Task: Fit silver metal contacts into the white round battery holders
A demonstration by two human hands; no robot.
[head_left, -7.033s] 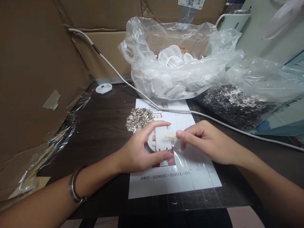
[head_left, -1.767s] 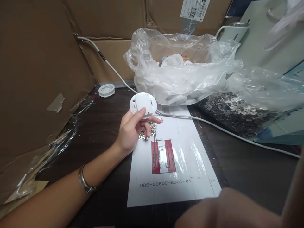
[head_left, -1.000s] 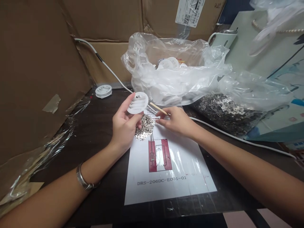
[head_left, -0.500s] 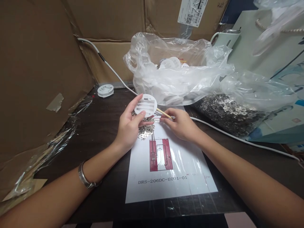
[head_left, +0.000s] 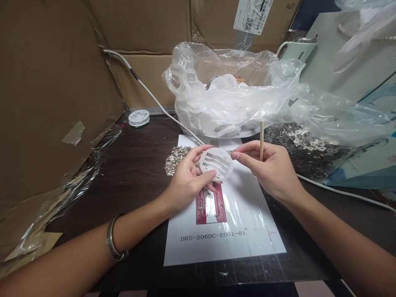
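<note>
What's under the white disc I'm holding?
Beneath the white disc, fingers of your left hand show past its near edge, with the printed sheet lower down. Whatever the disc covers is hidden.

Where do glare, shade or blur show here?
Head view: glare streaks the printed sheet and glints off the plastic bag; the left cardboard sits dim; the white disc and wooden stick look fairly sharp, but the tiny thing pinched by the right hand is hard to make out.

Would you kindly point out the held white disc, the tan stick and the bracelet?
Held white disc (head_left: 217,163), head view: middle of its face.
Tan stick (head_left: 262,141), head view: middle of its shaft.
Bracelet (head_left: 110,240), head view: its band.
</note>
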